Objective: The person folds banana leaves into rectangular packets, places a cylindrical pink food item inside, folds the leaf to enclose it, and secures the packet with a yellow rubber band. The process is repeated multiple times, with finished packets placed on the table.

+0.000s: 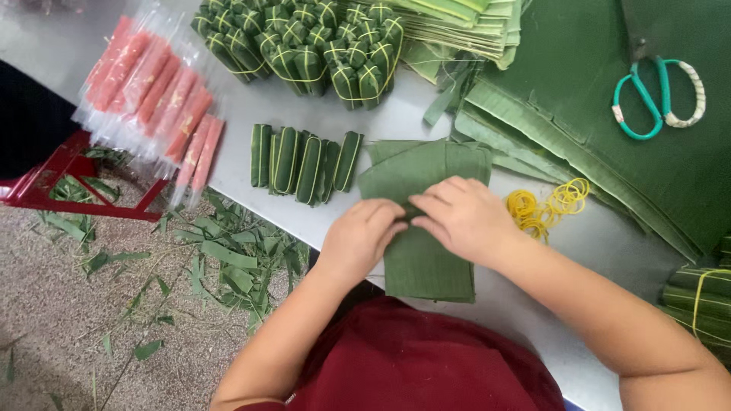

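Both hands, left [359,236] and right [462,217], press curled fingers onto a folded banana leaf [422,259], beside yellow rubber bands [542,207].

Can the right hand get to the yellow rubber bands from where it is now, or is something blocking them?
Probably yes. The right hand rests on the folded banana leaf, and the yellow rubber bands lie loose on the bare table just beside it, with nothing between them. The scissors lie farther off.

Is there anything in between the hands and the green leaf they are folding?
No, nothing visible is in the way. The left hand and the right hand both rest directly on the flat, folded green banana leaf on the grey table. The yellow rubber bands lie off to the side.
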